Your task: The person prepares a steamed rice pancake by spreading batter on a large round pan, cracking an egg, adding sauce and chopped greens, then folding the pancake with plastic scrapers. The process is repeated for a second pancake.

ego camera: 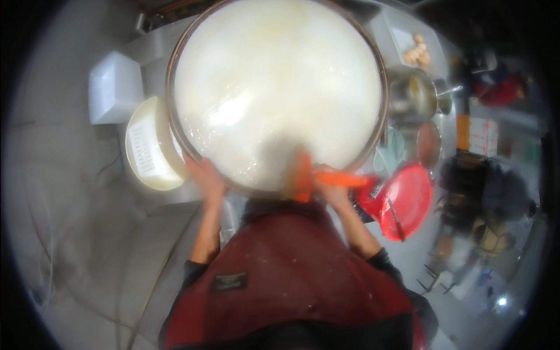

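Observation:
A large round plate with a brown rim (pixel 172 87), griddle-like, lies before me. A pale, glossy layer (pixel 280 78) covers it, thin and wet-looking. My right hand (pixel 331 186) grips a tool with an orange handle (pixel 343 178) at the near right edge of the plate. The tool's orange head (pixel 302 175) sits crosswise over the near rim, and a brownish blurred part beside it may be bristles. My left hand (pixel 206 177) is at the near left rim; blur hides whether its fingers hold the rim.
To the left are a cream-coloured basin (pixel 178 168) with a white slotted item inside and a white box (pixel 116 89). On the right stand a red basin (pixel 418 197) with a knife (pixel 397 221) across it, a metal pot (pixel 404 94), and a tray of eggs (pixel 418 54).

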`<state>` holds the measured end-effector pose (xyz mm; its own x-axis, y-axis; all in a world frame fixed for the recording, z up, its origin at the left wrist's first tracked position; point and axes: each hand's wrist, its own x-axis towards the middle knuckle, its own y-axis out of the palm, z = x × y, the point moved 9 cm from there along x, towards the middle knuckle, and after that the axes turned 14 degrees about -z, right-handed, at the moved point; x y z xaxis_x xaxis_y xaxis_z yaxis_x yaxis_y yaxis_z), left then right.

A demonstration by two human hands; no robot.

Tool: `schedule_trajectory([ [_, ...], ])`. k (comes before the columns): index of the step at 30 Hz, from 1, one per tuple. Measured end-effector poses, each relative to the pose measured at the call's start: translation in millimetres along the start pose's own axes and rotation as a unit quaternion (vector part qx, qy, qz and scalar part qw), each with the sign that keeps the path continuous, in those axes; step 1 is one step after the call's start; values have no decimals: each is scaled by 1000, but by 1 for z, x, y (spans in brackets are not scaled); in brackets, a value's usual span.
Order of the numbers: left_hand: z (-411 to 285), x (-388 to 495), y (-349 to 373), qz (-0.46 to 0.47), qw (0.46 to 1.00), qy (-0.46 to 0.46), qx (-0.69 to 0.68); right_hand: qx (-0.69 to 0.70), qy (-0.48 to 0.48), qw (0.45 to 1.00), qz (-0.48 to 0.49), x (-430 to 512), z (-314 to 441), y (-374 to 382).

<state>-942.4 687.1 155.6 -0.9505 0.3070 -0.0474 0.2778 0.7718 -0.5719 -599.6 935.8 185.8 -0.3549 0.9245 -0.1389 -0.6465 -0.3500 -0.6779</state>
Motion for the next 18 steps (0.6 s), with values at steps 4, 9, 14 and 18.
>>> schedule_trajectory([
  [4,4,0,-1,14,1000,-6,1,103,118,968,-197,77,-52,-98],
  [9,-4,1,-3,27,999,22,-8,-43,-267,936,-227,390,53,-86],
  [14,-1,4,-1,38,999,-5,26,-32,-421,900,-108,414,251,193],
  [18,-1,7,-3,46,996,-11,-77,320,-244,879,256,145,260,267],
])
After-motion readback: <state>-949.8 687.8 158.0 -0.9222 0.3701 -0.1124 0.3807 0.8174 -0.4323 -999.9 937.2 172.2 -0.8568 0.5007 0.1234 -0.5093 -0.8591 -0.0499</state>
